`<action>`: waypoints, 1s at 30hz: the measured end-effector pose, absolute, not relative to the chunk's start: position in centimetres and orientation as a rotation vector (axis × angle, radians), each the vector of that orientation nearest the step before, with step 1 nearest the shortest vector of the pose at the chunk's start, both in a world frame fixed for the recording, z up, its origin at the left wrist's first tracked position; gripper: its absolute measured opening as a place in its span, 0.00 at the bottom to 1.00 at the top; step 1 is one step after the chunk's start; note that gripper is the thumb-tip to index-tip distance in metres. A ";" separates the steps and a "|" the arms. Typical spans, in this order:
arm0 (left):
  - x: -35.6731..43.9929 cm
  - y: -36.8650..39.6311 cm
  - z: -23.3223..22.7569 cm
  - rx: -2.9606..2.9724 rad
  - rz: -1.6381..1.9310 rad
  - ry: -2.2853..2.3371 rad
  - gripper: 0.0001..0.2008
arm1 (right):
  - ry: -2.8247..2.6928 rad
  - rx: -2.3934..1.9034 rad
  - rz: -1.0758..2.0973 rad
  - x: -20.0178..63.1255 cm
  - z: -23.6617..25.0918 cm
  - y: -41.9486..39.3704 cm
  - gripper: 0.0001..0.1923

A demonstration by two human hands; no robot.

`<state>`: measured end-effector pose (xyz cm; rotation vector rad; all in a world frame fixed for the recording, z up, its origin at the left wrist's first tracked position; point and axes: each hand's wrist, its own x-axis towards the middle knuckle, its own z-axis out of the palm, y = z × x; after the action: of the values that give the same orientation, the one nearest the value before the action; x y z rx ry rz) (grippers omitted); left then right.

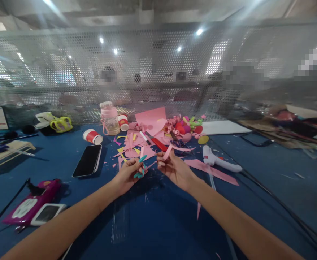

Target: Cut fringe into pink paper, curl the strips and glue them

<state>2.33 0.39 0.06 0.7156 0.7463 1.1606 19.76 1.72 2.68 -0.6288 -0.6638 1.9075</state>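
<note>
My left hand [130,175] is closed in a pinch near the middle of the table. Teal pointed shapes show at its fingertips; whether they are nails or a held item I cannot tell. A thin pink paper strip [151,165] runs from these fingertips toward my right hand [176,169]. That hand is also closed, with a curled pink paper strip [168,152] rising from its fingers. Just beyond both hands lies a pile of pink paper scraps [130,148], with a red-handled cutter [158,143] and a white marker [144,138] on it.
Right of my hands, a white glue gun [218,161] with a cable lies by a long pink strip [212,171]. Leftward are a phone [88,161], paper cups [92,137], a bottle [109,119] and a purple device [34,202]. A clear ruler [120,220] lies in front.
</note>
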 end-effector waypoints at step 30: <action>1.9 0.9 -0.5 0.671 1.164 0.719 0.10 | -0.690 -0.737 1.839 21.0 2.9 2.7 0.03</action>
<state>1.85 0.86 -0.48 0.6707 0.7195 1.1639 21.00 2.72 2.86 -0.7366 -0.6899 1.8391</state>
